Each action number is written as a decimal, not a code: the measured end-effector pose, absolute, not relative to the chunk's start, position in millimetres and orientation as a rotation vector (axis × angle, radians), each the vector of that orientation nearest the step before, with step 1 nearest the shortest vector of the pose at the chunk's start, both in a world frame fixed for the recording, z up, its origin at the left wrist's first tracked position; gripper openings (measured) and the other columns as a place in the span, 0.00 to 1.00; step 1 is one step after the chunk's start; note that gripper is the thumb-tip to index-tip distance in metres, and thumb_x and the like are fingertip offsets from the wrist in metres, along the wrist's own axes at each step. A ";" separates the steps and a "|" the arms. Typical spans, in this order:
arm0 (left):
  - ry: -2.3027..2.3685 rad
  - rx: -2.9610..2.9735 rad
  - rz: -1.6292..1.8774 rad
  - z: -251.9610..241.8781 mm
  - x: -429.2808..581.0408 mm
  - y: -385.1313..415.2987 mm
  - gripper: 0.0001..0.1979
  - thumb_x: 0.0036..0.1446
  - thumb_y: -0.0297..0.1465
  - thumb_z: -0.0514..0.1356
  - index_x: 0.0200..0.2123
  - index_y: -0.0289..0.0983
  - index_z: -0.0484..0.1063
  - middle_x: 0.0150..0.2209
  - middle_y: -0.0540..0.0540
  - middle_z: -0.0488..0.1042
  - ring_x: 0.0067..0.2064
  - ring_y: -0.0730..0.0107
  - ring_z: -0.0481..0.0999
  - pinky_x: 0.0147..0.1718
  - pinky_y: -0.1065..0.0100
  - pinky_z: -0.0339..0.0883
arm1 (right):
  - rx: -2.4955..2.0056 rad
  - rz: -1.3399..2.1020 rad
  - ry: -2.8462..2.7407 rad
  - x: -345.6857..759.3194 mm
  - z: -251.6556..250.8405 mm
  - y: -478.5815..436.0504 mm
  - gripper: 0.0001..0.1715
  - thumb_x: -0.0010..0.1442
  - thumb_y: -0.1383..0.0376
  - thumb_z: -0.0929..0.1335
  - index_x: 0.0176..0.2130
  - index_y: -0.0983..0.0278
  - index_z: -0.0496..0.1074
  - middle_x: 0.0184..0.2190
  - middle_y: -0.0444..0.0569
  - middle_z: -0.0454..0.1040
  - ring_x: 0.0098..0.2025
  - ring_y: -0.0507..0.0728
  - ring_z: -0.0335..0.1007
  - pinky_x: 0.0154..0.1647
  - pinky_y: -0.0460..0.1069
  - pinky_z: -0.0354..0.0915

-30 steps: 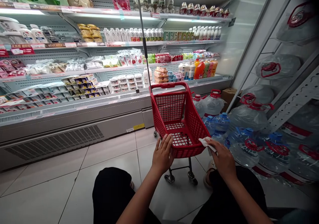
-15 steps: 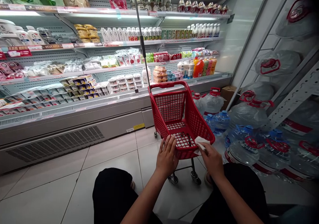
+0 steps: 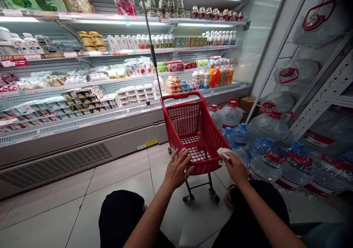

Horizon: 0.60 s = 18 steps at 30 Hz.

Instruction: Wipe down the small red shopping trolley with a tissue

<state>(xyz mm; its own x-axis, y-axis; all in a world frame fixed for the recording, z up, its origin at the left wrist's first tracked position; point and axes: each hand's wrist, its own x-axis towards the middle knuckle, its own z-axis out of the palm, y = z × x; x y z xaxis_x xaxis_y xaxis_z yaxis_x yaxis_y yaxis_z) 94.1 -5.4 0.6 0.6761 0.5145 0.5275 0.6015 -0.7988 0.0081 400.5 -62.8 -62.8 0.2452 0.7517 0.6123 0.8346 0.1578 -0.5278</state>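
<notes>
- Right hand (image 3: 234, 168): fingers pinched on a white cloth (image 3: 223, 154), pressing it against the near right corner of the red cart's rim.
- Left hand (image 3: 176, 170): fingers spread and curled over the near left rim of the small red shopping cart (image 3: 194, 130), gripping the edge; thumb on the outside face.
- Cart sits on the tiled floor (image 3: 118, 178) directly ahead of the person, between both hands, basket with nothing visible inside, handle end on the far side; small castors (image 3: 212, 194) show under it.
- A thin metal pole (image 3: 150, 45) rises from the cart's far left corner.
- Person crouched low, black-trousered knees at bottom of frame either side of the cart.
- Just right of the cart: cluster of large water jugs (image 3: 264, 130) with red and blue caps, on the floor and on a white metal rack (image 3: 317, 101).
- Behind the cart: long open chiller (image 3: 82, 130) with lit shelves of bottles, tubs and packets.
</notes>
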 end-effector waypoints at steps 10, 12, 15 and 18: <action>-1.002 -2.603 -0.838 -19.2 124.4 -26.5 0.17 0.73 0.34 0.54 0.63 0.42 0.68 0.67 0.45 0.69 0.74 0.60 0.58 0.75 0.47 0.49 | -1.595 -0.209 -1.394 430.4 -66.6 -48.8 0.28 0.75 0.49 0.58 0.58 0.59 0.77 0.63 0.57 0.69 0.66 0.67 0.64 0.62 0.63 0.67; -1.014 -2.595 -0.830 -23.8 130.5 -32.7 0.20 0.73 0.35 0.54 0.65 0.43 0.65 0.68 0.45 0.67 0.75 0.59 0.56 0.75 0.47 0.49 | -1.537 -0.202 -1.425 417.0 -74.7 -58.4 0.27 0.76 0.54 0.57 0.66 0.57 0.69 0.67 0.54 0.67 0.71 0.66 0.59 0.67 0.66 0.62; -1.018 -2.588 -0.826 -29.9 140.1 -43.1 0.24 0.73 0.36 0.55 0.69 0.43 0.62 0.70 0.46 0.65 0.75 0.58 0.55 0.74 0.48 0.49 | -1.482 -0.198 -1.505 386.3 -81.8 -78.4 0.29 0.76 0.59 0.57 0.72 0.54 0.60 0.68 0.51 0.67 0.73 0.63 0.58 0.70 0.66 0.60; -1.008 -2.587 -0.826 -32.9 148.4 -52.0 0.29 0.72 0.35 0.55 0.73 0.42 0.56 0.72 0.46 0.63 0.76 0.59 0.53 0.75 0.50 0.49 | -1.431 -0.206 -1.656 351.5 -79.9 -98.7 0.30 0.76 0.63 0.58 0.73 0.54 0.58 0.69 0.50 0.67 0.72 0.63 0.59 0.70 0.65 0.63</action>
